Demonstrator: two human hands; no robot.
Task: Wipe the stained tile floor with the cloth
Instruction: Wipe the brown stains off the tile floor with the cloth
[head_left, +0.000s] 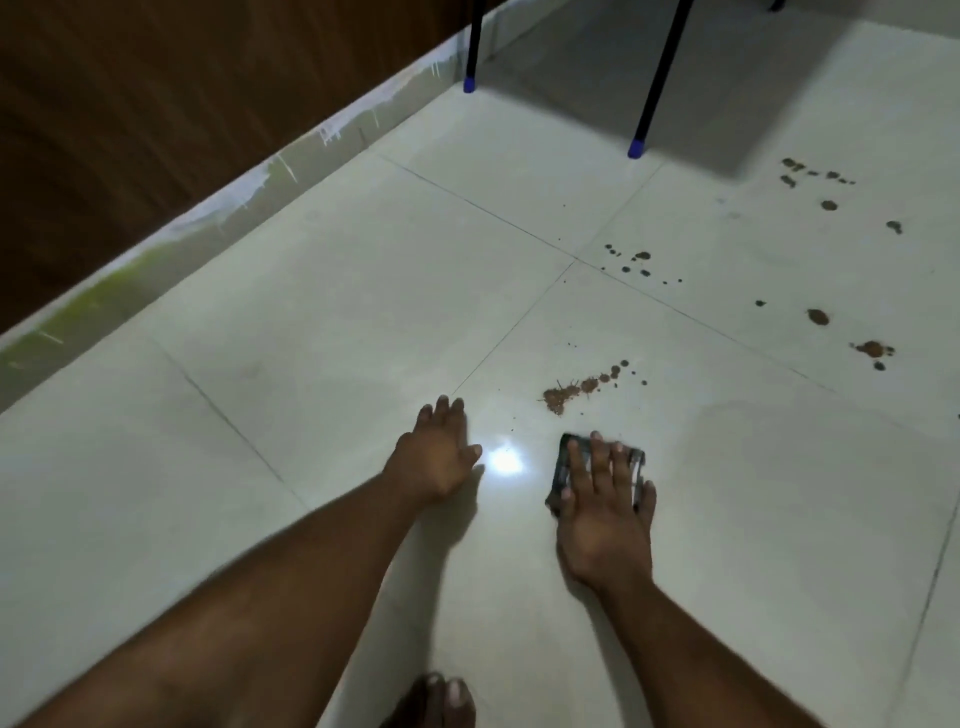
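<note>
Pale glossy tile floor (322, 291) bordered by paint-streaked skirting (156, 260); brown wall (130, 93) above; black blue-tipped chair legs (657, 88) planted beyond.

Your right hand (602, 514) flat on the dark cloth (563, 467), your left hand (436, 457) braced on the tile floor (311, 312), brown stains (561, 397) just beyond the cloth

An indoor room, most likely in a home: a glossy pale tile floor (311, 322) with thin grout lines, a paint-splashed skirting (218, 208) below a dark wood-grain wall (156, 93), and two black furniture legs (660, 78) with blue caps.
</note>
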